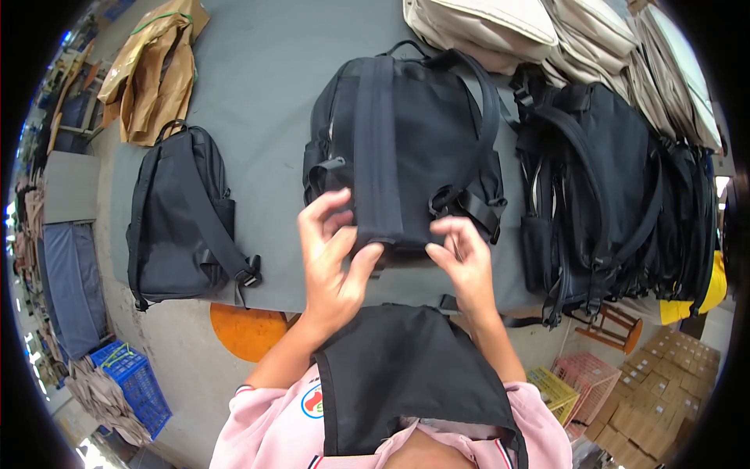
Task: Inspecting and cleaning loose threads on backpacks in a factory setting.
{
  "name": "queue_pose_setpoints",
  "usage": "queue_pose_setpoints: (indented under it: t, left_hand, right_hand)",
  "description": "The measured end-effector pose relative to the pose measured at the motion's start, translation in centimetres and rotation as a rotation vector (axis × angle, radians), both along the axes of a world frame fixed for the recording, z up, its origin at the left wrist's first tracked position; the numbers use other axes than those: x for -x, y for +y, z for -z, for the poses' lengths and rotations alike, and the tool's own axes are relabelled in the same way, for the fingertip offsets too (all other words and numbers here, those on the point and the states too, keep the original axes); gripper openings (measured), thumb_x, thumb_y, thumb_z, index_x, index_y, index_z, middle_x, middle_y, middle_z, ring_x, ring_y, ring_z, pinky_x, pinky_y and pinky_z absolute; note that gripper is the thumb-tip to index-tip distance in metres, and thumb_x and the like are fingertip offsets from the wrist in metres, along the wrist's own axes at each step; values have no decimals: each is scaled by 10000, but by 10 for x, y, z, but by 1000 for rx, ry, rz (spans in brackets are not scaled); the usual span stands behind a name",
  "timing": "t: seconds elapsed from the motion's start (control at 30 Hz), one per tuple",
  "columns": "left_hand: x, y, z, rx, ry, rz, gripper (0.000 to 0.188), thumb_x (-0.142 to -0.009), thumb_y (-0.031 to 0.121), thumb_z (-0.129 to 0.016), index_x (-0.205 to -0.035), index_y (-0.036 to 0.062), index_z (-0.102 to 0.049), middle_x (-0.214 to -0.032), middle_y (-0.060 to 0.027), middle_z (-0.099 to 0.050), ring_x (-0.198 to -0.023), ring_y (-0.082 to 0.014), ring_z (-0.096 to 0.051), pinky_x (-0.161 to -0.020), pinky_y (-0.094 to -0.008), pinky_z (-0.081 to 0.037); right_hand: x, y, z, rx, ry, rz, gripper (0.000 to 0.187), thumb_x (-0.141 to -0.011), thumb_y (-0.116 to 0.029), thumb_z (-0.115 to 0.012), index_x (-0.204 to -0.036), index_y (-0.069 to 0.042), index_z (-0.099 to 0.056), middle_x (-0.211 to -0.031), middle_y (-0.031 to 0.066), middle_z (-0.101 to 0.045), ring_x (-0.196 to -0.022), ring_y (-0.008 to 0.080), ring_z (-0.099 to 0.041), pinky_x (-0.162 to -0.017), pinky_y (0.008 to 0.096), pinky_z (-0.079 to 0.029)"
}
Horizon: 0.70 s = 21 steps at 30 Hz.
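Note:
A black backpack [422, 141] lies on the grey table in front of me, its strap side up, with a wide dark band [377, 148] running down it. My left hand [332, 270] is at the lower left corner of this backpack. Its fingers are raised and spread, slightly blurred, and the thumb points toward the bottom end of the band. My right hand [469, 266] is by the bottom right part, thumb and bent forefinger apart, just below a strap buckle [480, 207]. Neither hand visibly grips anything. The backpack's bottom edge is partly hidden behind the hands.
A smaller black backpack [176, 219] lies at the left of the grey table [269, 102]. Brown paper [152, 78] is behind it. More black backpacks [598, 180] crowd the right, with pale bags [492, 31] beyond. An orange stool [246, 330] stands below the table edge.

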State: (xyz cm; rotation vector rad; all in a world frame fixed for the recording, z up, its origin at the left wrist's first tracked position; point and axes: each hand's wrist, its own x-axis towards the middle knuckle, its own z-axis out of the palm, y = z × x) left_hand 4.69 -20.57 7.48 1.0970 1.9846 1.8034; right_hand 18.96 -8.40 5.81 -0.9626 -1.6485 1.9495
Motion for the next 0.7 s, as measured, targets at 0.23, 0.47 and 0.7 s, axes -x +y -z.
queue_pose_setpoints:
  t: [0.23,0.47,0.7]
  left_hand:
    - [-5,-24,23,29,-1617,388,249,-941,249,-504,-988,5,-526,-741,-115,-602,-524,-157,-521,-488,-259,-423]
    - [-21,-27,12,187,-1190,125,279,-923,261,-551,-1061,24,-502,-878,-121,-638,-670,-137,-578,-577,-250,-468]
    - [-12,-22,-3,539,-32,251,326,-773,187,-682,-998,-22,-571,-1110,-179,-563,-930,-301,-581,-799,-380,-455]
  right_hand:
    - [40,-6,21,363,25,-178,369,-971,-310,-443,-1021,9,-622,-642,-10,-543,-502,30,-416,-457,172,-313]
    - [54,-2,18,862,190,-247,402,-881,-222,-622,-1209,-16,-512,-652,-45,-506,-436,18,-332,-374,174,-239]
    - [68,-18,6,330,235,94,401,-826,-122,-690,-1113,2,-439,-819,50,-600,-635,52,-545,-562,198,-460]
